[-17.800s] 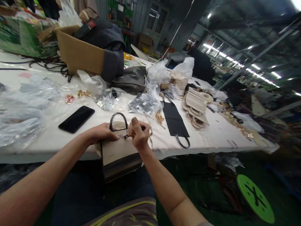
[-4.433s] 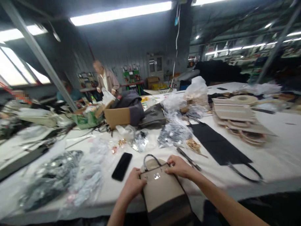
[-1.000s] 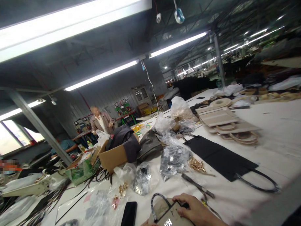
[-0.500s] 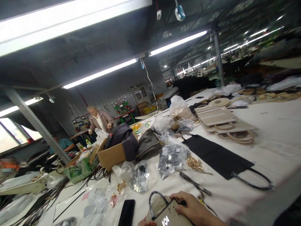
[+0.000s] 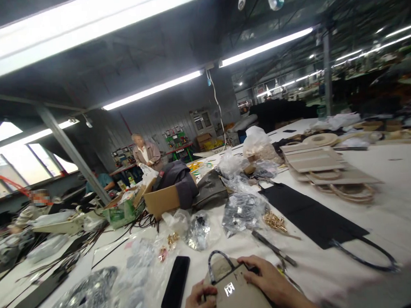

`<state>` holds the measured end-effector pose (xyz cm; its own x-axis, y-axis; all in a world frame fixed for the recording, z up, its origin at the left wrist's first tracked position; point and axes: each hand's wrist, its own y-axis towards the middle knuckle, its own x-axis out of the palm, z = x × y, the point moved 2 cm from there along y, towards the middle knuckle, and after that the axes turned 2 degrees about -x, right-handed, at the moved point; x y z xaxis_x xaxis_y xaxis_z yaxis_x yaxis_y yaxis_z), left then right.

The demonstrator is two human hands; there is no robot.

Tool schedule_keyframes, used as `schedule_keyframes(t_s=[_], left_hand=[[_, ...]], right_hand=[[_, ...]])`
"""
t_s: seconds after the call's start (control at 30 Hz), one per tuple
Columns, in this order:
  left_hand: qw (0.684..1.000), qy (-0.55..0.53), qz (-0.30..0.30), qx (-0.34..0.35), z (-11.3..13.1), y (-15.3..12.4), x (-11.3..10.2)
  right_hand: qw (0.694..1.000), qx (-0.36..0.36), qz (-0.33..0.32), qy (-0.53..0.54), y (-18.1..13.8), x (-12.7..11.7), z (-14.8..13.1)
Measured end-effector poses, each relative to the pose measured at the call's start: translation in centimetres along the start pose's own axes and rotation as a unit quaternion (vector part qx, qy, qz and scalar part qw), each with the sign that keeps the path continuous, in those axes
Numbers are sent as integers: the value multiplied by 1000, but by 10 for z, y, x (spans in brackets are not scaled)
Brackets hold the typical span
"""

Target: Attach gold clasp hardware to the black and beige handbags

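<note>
At the far left of the white table [image 5: 389, 197] lie clear plastic bags of dark parts [image 5: 85, 297], with black cords [image 5: 94, 241] trailing behind them toward a green carton [image 5: 118, 215] and an open cardboard box [image 5: 161, 201] that has a dark jacket [image 5: 179, 179] draped over it; beyond these a person in a tan jacket [image 5: 145, 154] stands at another bench. Nearer the front edge a black phone [image 5: 175, 284] lies face down just left of the beige handbag [image 5: 235, 296], which rests at the table's near edge with its dark handle [image 5: 216, 259] standing up. The left hand [image 5: 199, 300] presses its curled fingers against the bag's left side by the shiny metal clasp [image 5: 229, 289], and the right hand [image 5: 269, 282] lies on the bag's top right corner with its fingers bent over the edge, gripping it. Just right of that hand a slim dark tool [image 5: 272, 248] lies on the table, close to a small heap of gold fittings [image 5: 274, 221] and a crinkled bag of hardware [image 5: 243, 211]. Further right a flat black bag panel [image 5: 312, 215] spreads out with its looped handle [image 5: 367, 256] toward the front edge, and behind it sits a stack of beige panels [image 5: 322, 161]
</note>
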<state>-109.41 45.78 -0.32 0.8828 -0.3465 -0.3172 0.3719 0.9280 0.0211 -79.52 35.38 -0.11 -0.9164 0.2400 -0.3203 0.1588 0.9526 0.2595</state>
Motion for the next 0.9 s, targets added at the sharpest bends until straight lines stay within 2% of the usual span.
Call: schedule_keyframes(t_s=[0.13, 0.4, 0.67, 0.9], left_hand=[[999, -50, 7, -16, 12, -10, 8], [998, -54, 20, -27, 27, -20, 11], [998, -45, 44, -19, 24, -23, 13], [999, -31, 7, 3, 8, -12, 8]], right_hand=[[1000, 8, -11, -3, 4, 2, 9], [1000, 6, -18, -7, 7, 6, 21], [1000, 5, -20, -7, 7, 6, 20], [1000, 2, -16, -1, 5, 4, 17]])
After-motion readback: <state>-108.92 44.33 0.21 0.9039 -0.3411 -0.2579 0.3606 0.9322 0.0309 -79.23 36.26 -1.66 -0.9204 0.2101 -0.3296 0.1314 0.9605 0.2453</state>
